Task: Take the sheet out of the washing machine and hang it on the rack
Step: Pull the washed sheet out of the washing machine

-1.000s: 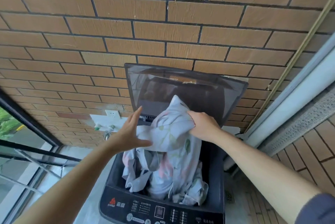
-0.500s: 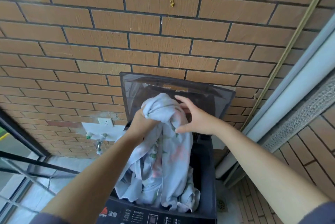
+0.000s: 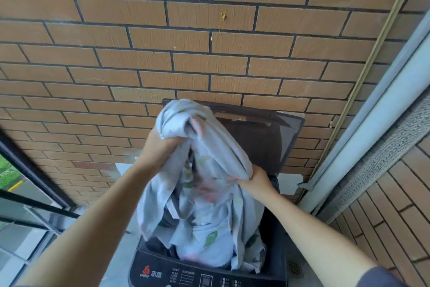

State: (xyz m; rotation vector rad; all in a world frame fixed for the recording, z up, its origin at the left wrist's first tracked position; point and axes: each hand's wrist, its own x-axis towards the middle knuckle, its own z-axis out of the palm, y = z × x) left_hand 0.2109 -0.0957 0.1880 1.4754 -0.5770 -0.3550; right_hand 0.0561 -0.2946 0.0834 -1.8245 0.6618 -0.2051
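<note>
Head view is looking down along my two forearms at the washing machine (image 3: pixel 186 275), whose lid (image 3: pixel 267 147) is standing open against the brick wall (image 3: pixel 209 65). I am holding the sheet (image 3: pixel 209 212) with both hands. My left hand (image 3: pixel 160 147) is curled tightly round a bunched fold near the top of the bundle, raised in front of the lid's upper edge. My right hand (image 3: pixel 258 179) is clenching another gathered fold lower down and to the right, in front of the lower part of the lid.

Between my fists the pale, flower-printed cloth is arching up in a hump, and from there it is hanging down in twisted folds. Its lower end is lying bunched in the tub opening, just behind the control panel, so I am judging the sheet to be only partly out.

As for the task, I am reckoning the opening of the machine and the first grasp as done, and the lifting as under way. What is remaining, by my judgement, is drawing the trailing end clear of the tub, carrying the bundle off, shaking it loose and spreading it over the rack. I am not making out any rack from this angle.
</note>
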